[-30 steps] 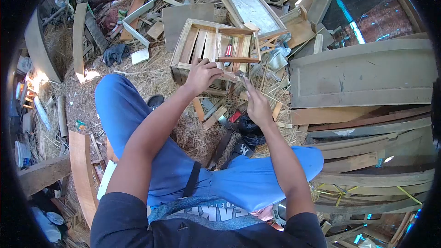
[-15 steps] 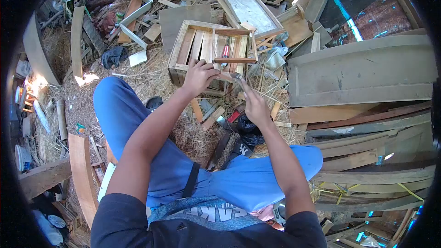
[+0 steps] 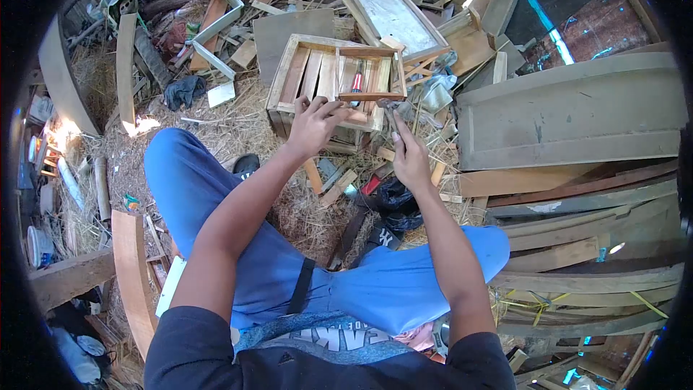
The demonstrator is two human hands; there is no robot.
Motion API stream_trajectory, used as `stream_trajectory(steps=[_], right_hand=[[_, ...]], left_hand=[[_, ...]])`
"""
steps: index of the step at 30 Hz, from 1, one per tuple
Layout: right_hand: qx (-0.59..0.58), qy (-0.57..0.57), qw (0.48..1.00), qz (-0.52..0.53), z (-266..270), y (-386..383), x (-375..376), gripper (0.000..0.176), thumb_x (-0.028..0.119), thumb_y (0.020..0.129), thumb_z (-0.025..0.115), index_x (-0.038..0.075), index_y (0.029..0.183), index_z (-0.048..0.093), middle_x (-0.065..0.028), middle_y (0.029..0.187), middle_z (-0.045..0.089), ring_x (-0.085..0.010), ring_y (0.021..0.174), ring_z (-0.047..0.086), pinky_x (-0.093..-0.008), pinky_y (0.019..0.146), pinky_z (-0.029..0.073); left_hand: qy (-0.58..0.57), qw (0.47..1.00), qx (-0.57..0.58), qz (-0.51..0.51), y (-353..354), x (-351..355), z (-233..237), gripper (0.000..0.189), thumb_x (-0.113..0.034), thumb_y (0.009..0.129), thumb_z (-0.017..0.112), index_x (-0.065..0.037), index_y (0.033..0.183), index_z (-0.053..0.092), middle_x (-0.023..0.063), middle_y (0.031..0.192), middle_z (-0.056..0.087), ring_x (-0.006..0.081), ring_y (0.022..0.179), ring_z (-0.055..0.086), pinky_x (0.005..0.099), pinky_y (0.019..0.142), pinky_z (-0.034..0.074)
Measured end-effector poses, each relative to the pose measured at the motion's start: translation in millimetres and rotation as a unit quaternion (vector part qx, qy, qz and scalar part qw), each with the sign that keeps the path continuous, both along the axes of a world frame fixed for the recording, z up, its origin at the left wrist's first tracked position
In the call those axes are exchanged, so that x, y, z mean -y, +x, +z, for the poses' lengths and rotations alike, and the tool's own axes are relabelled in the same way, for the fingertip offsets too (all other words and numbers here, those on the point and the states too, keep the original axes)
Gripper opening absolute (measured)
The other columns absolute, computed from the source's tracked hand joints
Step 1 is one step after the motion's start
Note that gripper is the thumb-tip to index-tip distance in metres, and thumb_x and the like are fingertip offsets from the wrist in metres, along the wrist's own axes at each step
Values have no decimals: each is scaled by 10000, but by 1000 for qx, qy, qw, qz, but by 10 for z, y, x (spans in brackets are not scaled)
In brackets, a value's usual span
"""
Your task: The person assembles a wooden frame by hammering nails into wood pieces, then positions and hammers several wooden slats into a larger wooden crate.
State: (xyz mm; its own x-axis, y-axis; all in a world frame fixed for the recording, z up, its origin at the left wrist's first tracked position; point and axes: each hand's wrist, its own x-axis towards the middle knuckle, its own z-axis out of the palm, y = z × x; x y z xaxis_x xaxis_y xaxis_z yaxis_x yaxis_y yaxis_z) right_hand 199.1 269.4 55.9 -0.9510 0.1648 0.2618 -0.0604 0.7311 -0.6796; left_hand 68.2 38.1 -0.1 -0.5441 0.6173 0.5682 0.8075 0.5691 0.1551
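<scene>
My right hand (image 3: 411,159) is closed around the handle of a hammer, whose metal head (image 3: 387,104) is at the near right corner of a small wooden frame (image 3: 372,97). The frame lies on a slatted wooden crate (image 3: 285,79). Bent over the crate's near edge, my left hand (image 3: 314,126) has its fingertips by the frame's near left corner; whether they pinch something small is unclear. Inside the frame, a tool with a red handle (image 3: 356,82) rests on the slats.
A framed panel (image 3: 397,18) leans behind the crate among wood scraps. Large boards (image 3: 570,115) are stacked at the right. A curved plank (image 3: 130,274) stands at the left. My bent legs (image 3: 195,180) flank straw-covered ground, and a black bag (image 3: 397,206) lies below the crate.
The hammer head has moved slightly up and right, to the corner of the small frame. My left hand's fingers have lifted and spread a little. The whole view has shifted slightly.
</scene>
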Motion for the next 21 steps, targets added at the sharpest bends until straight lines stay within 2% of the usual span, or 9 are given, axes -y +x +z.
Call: stream_trajectory(steps=[5, 7, 8, 10, 11, 13, 18, 19, 21], right_hand=[[-23, -31, 998, -58, -43, -129, 18, 462, 172, 1032, 572, 117, 1489, 534, -275, 1140, 703, -439, 1006, 699, -438, 875, 542], [-66, -91, 987, -114, -50, -216, 20, 339, 236, 997, 643, 32, 1265, 681, -267, 941, 710, -415, 851, 701, -441, 789, 530], [-67, -93, 987, -113, -40, -257, -6, 339, 236, 997, 643, 32, 1265, 681, -267, 941, 710, -415, 851, 701, -441, 789, 530], [22, -58, 980, -187, -14, -346, -94, 289, 279, 959, 698, -7, 994, 711, -232, 763, 662, -376, 688, 635, -458, 701, 491], [-27, -91, 973, -210, -65, -400, -97, 343, 300, 934, 727, -26, 855, 655, -195, 662, 611, -342, 602, 563, -462, 652, 454], [-45, -100, 968, -226, -59, -498, -117, 332, 299, 934, 727, -23, 870, 677, -201, 680, 627, -344, 616, 583, -456, 659, 462], [-65, -130, 960, -240, -197, -791, -263, 309, 316, 933, 735, 10, 966, 761, -223, 782, 703, -365, 719, 665, -440, 725, 496], [-51, -123, 952, -276, -215, -844, -245, 329, 339, 930, 740, 14, 978, 766, -229, 791, 707, -379, 739, 671, -444, 752, 502], [-25, -135, 953, -271, -225, -922, -256, 337, 350, 928, 744, 20, 992, 772, -225, 792, 710, -376, 743, 677, -442, 759, 505]], left_hand=[[4, 1000, 3, 18, -11, 41, -2, 429, -151, 846, 687, -294, 1250, 710, -39, 1270, 651, 204, 1171, 570, 491, 1002, 333], [1, 1000, 0, 32, -8, 71, 24, 445, -159, 843, 694, -307, 1262, 708, -47, 1250, 652, 205, 1164, 562, 496, 999, 330], [-1, 999, -2, 32, -5, 89, 38, 445, -159, 843, 694, -307, 1262, 708, -47, 1250, 652, 205, 1164, 562, 496, 999, 330], [0, 998, -37, 47, 4, 130, 79, 434, -163, 828, 709, -307, 1237, 725, -55, 1234, 654, 206, 1151, 559, 503, 998, 326], [-3, 998, -39, 48, 3, 151, 98, 434, -163, 828, 709, -307, 1237, 725, -55, 1234, 654, 206, 1151, 559, 503, 998, 326], [0, 999, -1, 54, -8, 194, 102, 432, -164, 880, 680, -315, 1283, 716, -47, 1256, 642, 209, 1173, 554, 500, 1000, 315], [3, 995, 20, 93, -53, 297, 98, 410, -180, 876, 708, -315, 1263, 725, -50, 1252, 654, 204, 1172, 562, 503, 987, 320], [6, 994, 25, 103, -63, 318, 104, 400, -187, 878, 716, -313, 1258, 727, -51, 1248, 660, 202, 1169, 566, 502, 981, 322], [14, 994, 27, 108, -76, 363, 120, 389, -193, 883, 718, -311, 1253, 730, -50, 1238, 667, 201, 1167, 569, 501, 975, 325]])
